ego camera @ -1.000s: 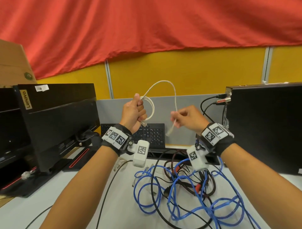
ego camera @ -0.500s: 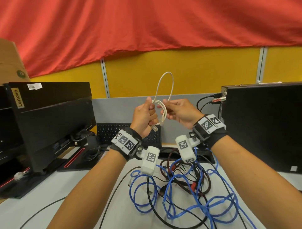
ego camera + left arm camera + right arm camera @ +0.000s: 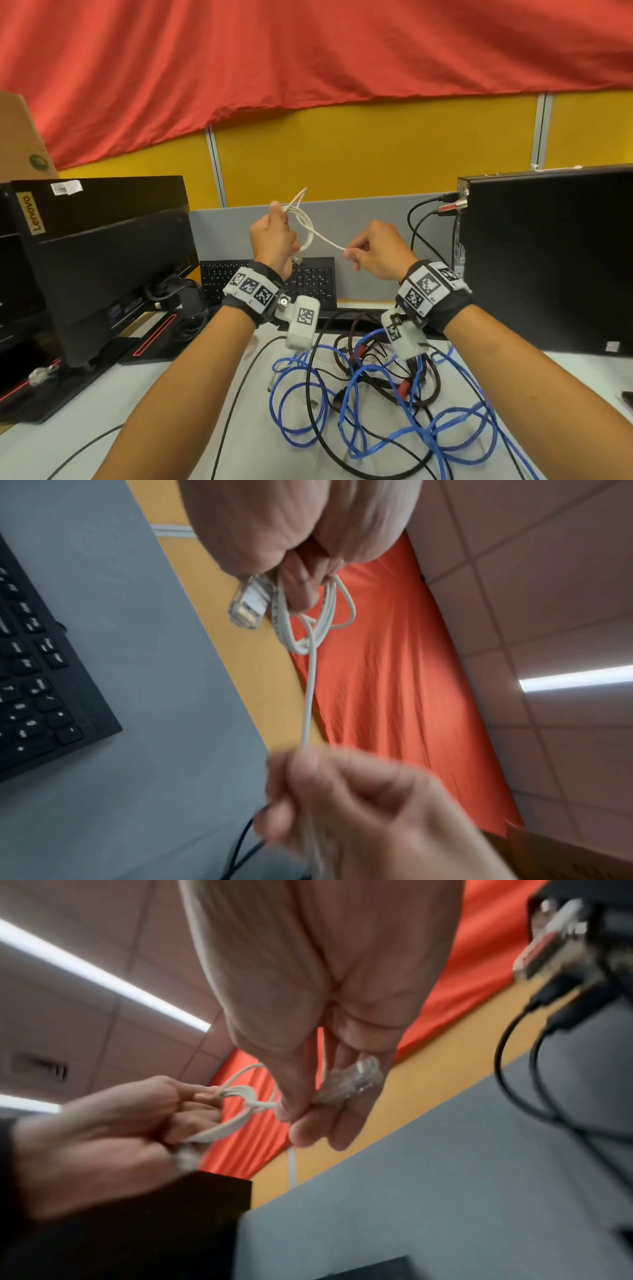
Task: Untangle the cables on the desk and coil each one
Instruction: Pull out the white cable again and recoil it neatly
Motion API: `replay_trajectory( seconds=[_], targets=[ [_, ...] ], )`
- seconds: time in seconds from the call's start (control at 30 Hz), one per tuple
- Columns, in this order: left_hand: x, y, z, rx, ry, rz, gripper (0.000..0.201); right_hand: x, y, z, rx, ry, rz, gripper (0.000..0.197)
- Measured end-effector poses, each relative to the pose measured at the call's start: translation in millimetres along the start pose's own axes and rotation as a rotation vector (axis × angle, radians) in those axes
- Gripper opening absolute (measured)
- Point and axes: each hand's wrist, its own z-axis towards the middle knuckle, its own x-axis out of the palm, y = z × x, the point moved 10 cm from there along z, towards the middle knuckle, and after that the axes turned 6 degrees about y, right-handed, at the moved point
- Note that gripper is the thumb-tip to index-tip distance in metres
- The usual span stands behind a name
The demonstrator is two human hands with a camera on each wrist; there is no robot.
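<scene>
At frame centre, left hand (image 3: 274, 240) grips the coiled white cable (image 3: 310, 236); right hand (image 3: 375, 251) pinches its tail. Light, springy; best held near the plug.

I'm at an office desk (image 3: 191, 404): a yellow and grey partition (image 3: 359, 164) runs behind it, a black keyboard (image 3: 267, 277) leans against the grey strip, a Lenovo monitor (image 3: 102, 274) stands to my left and a black PC (image 3: 548, 260) to my right. Overhead are ceiling tiles (image 3: 548, 615) with strip lights (image 3: 103, 974).
</scene>
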Motion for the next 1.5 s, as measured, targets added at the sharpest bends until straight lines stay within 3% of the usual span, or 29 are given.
replay_trajectory(
  seconds=[0.13, 0.37, 0.47, 0.63, 0.73, 1.0, 1.17, 1.3, 1.5],
  targets=[
    [-47, -1, 16, -0.070, -0.141, -0.093, 0.038, -34, -36, -5, 0.088, -0.143, -0.122, 0.022],
    [-60, 8, 10, -0.053, -0.090, -0.149, 0.032, -91, 6, -15, -0.208, -0.540, -0.112, 0.022],
    [-57, 5, 15, -0.036, 0.021, -0.123, 0.028, -101, 14, -17, -0.251, -0.615, -0.107, 0.021],
    [-37, 20, 9, -0.109, 0.389, 0.081, 0.026, -106, 12, -17, -0.253, -0.659, -0.024, 0.025],
    [-29, 32, 0, -0.141, 0.519, 0.124, 0.032, -110, 12, -17, -0.248, -0.678, 0.010, 0.027],
    [9, 41, -24, -0.149, 0.712, 0.651, 0.067, -123, 36, -16, -0.274, -0.734, -0.085, 0.021],
    [42, 27, -37, 0.013, 0.727, 0.673, 0.048, -136, 40, -19, -0.110, -0.831, -0.250, 0.024],
    [55, 18, -45, 0.146, 0.730, 0.703, 0.041, -132, 23, -11, -0.009, -0.697, -0.149, 0.028],
    [66, 14, -50, 0.185, 0.644, 0.527, 0.037, -40, -18, 7, 0.213, -0.039, 0.354, 0.023]
  ],
)
